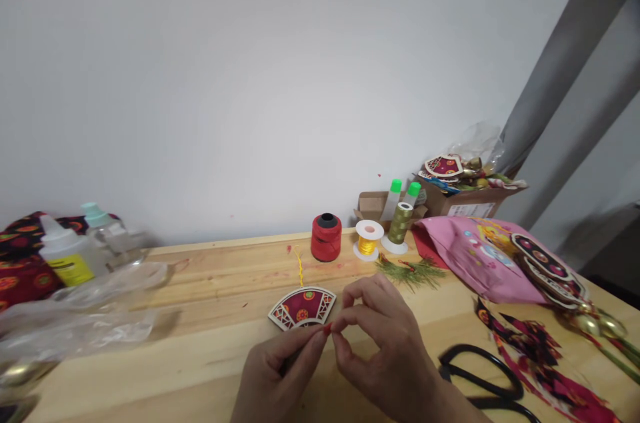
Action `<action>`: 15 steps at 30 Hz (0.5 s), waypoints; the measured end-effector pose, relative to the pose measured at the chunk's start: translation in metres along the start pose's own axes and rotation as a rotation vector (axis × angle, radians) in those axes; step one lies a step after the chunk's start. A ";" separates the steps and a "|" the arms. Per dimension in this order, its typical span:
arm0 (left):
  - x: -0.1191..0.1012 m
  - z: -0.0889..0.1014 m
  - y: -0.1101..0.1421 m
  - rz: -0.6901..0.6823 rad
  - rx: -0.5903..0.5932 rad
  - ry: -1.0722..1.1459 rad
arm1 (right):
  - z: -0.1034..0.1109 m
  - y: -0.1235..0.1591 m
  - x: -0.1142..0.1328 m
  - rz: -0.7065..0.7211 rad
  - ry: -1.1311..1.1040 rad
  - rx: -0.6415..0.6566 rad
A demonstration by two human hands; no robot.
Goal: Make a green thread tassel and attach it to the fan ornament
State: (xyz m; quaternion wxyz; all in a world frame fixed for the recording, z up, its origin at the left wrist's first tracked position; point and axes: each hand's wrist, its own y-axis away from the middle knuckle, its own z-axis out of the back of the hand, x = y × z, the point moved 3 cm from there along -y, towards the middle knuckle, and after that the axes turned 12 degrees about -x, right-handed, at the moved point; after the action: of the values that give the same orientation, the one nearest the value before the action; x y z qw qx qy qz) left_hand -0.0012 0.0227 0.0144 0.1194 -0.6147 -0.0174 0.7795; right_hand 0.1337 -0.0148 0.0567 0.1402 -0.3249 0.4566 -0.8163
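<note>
My left hand (287, 373) and my right hand (387, 340) meet low in the middle of the head view, fingertips almost touching. Both are closed in a pinch on a small red piece (327, 328), perhaps thread or cord; most of it is hidden by the fingers. Just beyond them lies a fan-shaped ornament (303, 308) with a pale wooden rim and dark red patterned cloth. A yellow cord (301, 268) runs from its top edge across the table. Black-handled scissors (483, 373) lie right of my right wrist, partly cut off by the frame.
Behind stand a red thread spool (326, 240), a yellow cord spool (367, 246) and an olive thread cone (400, 224). Green sprigs (413, 272), cloth scraps (543, 350), a pink bag (460, 253) and a filled cardboard box (463, 202) are right. Bottles (73, 253) and plastic bags (95, 323) lie left.
</note>
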 end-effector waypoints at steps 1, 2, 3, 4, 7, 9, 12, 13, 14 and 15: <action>0.000 0.000 0.000 -0.012 0.000 -0.002 | 0.000 0.000 0.000 0.002 0.006 -0.002; 0.001 0.000 0.000 -0.025 0.002 -0.004 | 0.000 0.000 0.001 0.006 0.012 -0.007; 0.001 0.000 0.000 -0.034 0.006 -0.007 | 0.000 0.000 0.001 0.013 0.014 -0.012; 0.001 0.000 0.000 -0.039 0.009 -0.010 | 0.000 0.000 0.002 0.020 0.014 -0.017; 0.000 -0.001 0.000 -0.004 0.008 0.007 | 0.000 0.000 0.002 0.030 0.011 -0.017; -0.001 -0.002 0.000 0.064 -0.005 0.035 | 0.000 0.000 0.002 0.019 0.000 -0.002; -0.003 -0.002 0.001 0.158 -0.048 0.077 | 0.000 0.000 0.001 -0.019 -0.022 0.021; -0.003 -0.002 0.001 0.177 -0.060 0.087 | -0.001 0.000 0.000 -0.030 -0.027 0.026; -0.004 -0.002 0.002 0.187 -0.065 0.097 | -0.001 0.001 0.000 -0.040 -0.031 0.028; -0.005 -0.002 0.002 0.192 -0.067 0.103 | -0.001 0.001 0.000 -0.046 -0.032 0.029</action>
State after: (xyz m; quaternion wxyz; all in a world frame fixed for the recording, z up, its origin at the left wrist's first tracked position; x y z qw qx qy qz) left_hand 0.0015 0.0194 0.0180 0.0241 -0.6563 0.0218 0.7538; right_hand 0.1330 -0.0143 0.0556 0.1333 -0.3466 0.4349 -0.8204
